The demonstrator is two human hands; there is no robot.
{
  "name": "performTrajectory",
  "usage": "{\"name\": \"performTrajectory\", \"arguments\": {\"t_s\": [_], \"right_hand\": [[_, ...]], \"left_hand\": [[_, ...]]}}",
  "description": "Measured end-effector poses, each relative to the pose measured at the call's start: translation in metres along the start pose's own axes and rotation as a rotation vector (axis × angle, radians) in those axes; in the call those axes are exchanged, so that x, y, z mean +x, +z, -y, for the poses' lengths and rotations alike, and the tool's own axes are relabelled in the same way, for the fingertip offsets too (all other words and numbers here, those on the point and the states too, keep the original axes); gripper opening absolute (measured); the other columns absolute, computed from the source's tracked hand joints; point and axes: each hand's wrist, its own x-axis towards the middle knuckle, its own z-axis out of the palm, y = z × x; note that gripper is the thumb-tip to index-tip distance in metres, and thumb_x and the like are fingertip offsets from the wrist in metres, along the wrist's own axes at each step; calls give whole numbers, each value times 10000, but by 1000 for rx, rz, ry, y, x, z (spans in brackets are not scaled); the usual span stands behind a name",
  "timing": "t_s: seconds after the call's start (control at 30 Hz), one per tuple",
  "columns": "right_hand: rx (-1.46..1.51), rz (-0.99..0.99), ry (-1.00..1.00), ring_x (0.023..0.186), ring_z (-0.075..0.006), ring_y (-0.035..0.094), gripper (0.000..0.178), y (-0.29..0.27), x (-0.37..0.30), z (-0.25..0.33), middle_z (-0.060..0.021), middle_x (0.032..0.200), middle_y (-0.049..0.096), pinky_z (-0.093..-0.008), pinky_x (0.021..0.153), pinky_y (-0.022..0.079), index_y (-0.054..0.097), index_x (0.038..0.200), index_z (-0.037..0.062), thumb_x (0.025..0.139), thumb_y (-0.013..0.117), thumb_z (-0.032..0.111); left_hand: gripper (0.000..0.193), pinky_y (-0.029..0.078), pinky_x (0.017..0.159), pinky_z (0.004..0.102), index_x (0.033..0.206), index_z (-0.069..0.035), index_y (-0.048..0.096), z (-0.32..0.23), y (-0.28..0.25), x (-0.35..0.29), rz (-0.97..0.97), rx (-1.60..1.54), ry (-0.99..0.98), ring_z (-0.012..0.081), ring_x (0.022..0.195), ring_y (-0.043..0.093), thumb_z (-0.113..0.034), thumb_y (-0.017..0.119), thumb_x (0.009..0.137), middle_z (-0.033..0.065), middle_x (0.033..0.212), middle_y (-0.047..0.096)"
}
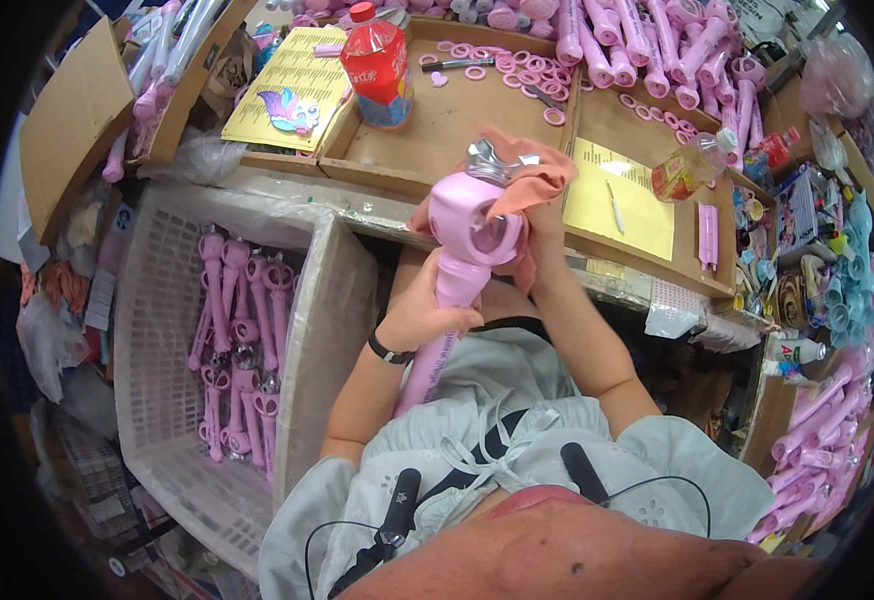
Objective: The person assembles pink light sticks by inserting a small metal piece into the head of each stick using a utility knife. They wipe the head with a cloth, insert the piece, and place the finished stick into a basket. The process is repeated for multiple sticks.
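In front of my lap, a pink plastic toy wand (462, 275) slants with its ring-shaped head upward and a shiny silver piece on top. My left hand (422, 312) is closed around its handle, just below the head. An orange cloth (542, 180) wraps the back and right side of the head. My right hand (547, 240) grips this cloth against the wand; its fingers are mostly hidden behind the cloth and the head.
At my left stands a white plastic basket (147, 330) holding several pink wands (242, 340). Cardboard trays on the bench carry pink rings (532, 70), a red-labelled bottle (375, 70), yellow sheets (622, 200) and a white pen (615, 207). More pink wands (822, 450) are piled at the right.
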Motion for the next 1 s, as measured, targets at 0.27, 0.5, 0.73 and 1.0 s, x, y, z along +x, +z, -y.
{"name": "performTrajectory", "arguments": {"t_s": [0.27,0.5,0.73,1.0], "right_hand": [[-449,-223,-76,768,-65,503,249,33,-50,-56,-24,829,535,-222,667,446,511,983,28,949,435,263],[107,14,162,839,-132,571,303,22,-21,21,-62,995,567,-252,724,505,508,1063,61,814,626,188],[-309,-130,-9,920,-141,573,355,27,-5,24,-95,1037,576,-269,755,499,472,1189,8,849,513,102],[-425,-104,-525,991,-176,532,373,47,-39,-2,-113,1126,530,-276,829,449,484,1171,-20,875,485,207]], "left_hand": [[506,470,457,283,1227,-47,352,8,-5,-4,-184,-58,-5,147,513,549,-194,633,833,65,723,542],[920,424,338,219,1103,14,454,12,-2,1,441,-460,-76,129,372,490,-759,556,615,107,621,543],[584,475,788,316,1148,38,433,7,4,5,-434,486,195,234,931,602,-256,733,743,157,1028,591],[598,489,701,302,1197,22,387,-12,13,0,-290,684,213,157,833,595,-114,721,721,102,965,587]]}}
